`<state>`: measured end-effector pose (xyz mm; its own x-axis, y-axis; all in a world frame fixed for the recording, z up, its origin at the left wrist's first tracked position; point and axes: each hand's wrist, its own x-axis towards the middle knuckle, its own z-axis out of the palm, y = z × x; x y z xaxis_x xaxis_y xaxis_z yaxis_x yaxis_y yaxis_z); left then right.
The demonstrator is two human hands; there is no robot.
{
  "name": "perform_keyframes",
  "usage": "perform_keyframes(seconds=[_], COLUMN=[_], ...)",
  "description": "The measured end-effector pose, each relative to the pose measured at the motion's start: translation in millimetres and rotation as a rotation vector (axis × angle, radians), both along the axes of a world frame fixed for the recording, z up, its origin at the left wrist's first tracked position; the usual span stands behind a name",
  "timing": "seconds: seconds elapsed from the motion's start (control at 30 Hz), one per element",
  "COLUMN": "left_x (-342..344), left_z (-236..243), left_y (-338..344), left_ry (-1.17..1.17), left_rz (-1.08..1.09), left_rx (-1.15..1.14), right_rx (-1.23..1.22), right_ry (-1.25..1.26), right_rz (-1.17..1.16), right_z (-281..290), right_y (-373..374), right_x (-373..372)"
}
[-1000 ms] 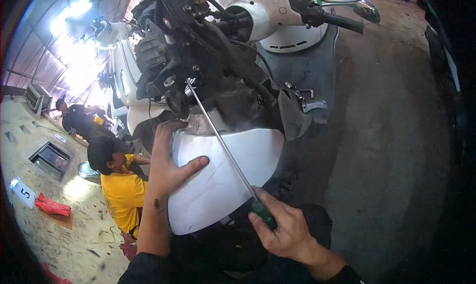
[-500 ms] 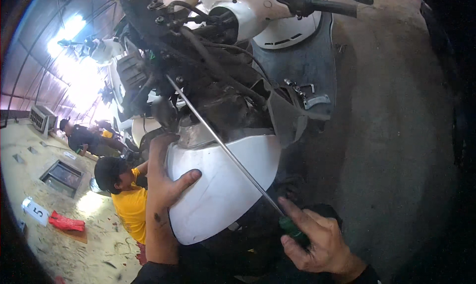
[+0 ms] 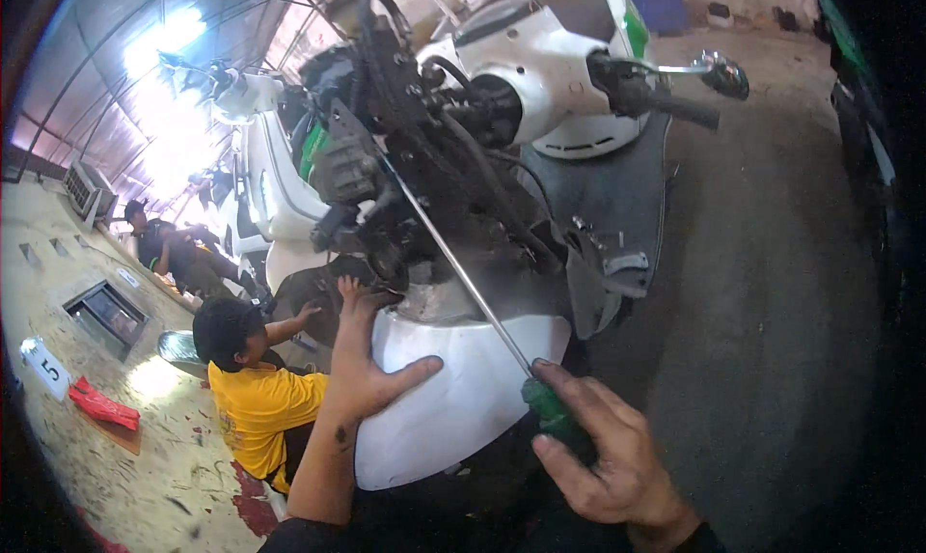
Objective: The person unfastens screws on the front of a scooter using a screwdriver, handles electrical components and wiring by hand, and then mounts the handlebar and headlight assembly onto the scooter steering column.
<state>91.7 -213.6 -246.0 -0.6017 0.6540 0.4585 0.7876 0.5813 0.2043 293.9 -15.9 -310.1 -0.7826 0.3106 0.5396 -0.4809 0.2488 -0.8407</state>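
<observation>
Right hand [image 3: 610, 452] grips screwdriver [image 3: 463, 274], likely stiff and light, by its handle [image 3: 550, 404]; left hand [image 3: 370, 362] spread on fender [image 3: 463, 399].

Screwdriver [image 3: 458, 263], one: long silver shaft, green handle, held in your right hand [image 3: 617, 447]; shaft slanted up and leftward from your grip, whether its tip touched anything unclear. Panel [image 3: 453, 408], one: curved, white, faintly marked; sat left of that grip, your left hand [image 3: 376, 365] spread at its upper left edge.
</observation>
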Motion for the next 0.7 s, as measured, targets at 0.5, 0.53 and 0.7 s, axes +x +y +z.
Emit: perform_keyframes(seconds=[0.5,0.53,0.7], left_x=[14.3,15.3,12.9], left_z=[14.5,14.9,11.4], left_y=[1.6,2.6,1.4], left_ry=[-0.112,-0.123,-0.100], left_rz=[-0.004,0.014,0.036], left_rx=[-0.004,-0.007,-0.033], right_rx=[-0.460,-0.453,-0.496], right_ry=[-0.003,-0.006,-0.149], right_rz=[0.155,0.153,0.220], right_z=[3.8,5.3,6.8], right_y=[-24.0,-24.8,-15.7], right_x=[-26.7,-26.6,-30.4])
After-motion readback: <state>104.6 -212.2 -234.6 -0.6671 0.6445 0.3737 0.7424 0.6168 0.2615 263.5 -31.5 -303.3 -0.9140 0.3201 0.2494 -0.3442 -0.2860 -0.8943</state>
